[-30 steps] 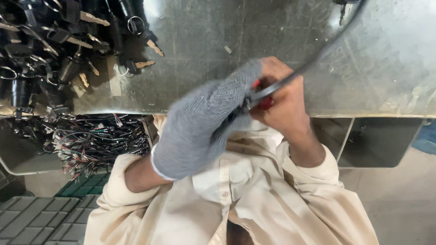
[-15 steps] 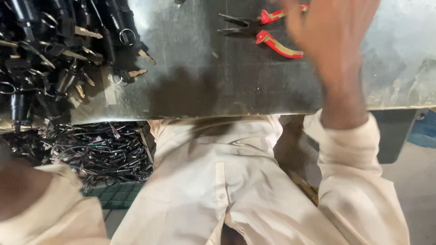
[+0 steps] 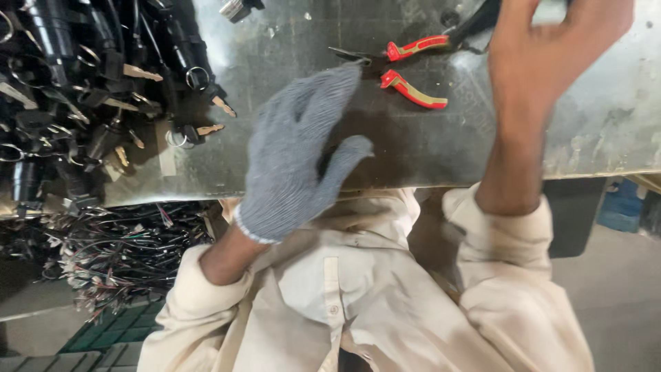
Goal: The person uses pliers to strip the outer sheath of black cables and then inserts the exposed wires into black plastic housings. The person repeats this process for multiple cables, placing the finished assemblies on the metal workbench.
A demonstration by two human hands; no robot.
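left hand [image 3: 296, 151], in a grey knit glove, hovers flat over the metal table [image 3: 606, 124], fingers stretched out and together, thumb out to the side, holding nothing. its fingertips sit just beside the dark nose of the red-handled pliers [image 3: 406, 69], though whether they actually touch is hard to tell through the blur. the pliers lie on the sheet with handles spread apart, one red-and-yellow grip pointing up-right, the other angling down-right.

right hand [image 3: 551, 48], bare, is up at the top edge of the frame, fingers curled downward over something dark near the upper plier handle; i cannot tell if it is gripping anything, as the fingertips run out of view.

over on the left of the table, a heap of black lock cylinders with keys [image 3: 89, 89] and key rings. below the table edge, a tangle of thin wires [image 3: 117, 255] sits in a tray. cream shirt sleeves and chest fill the bottom of the view.
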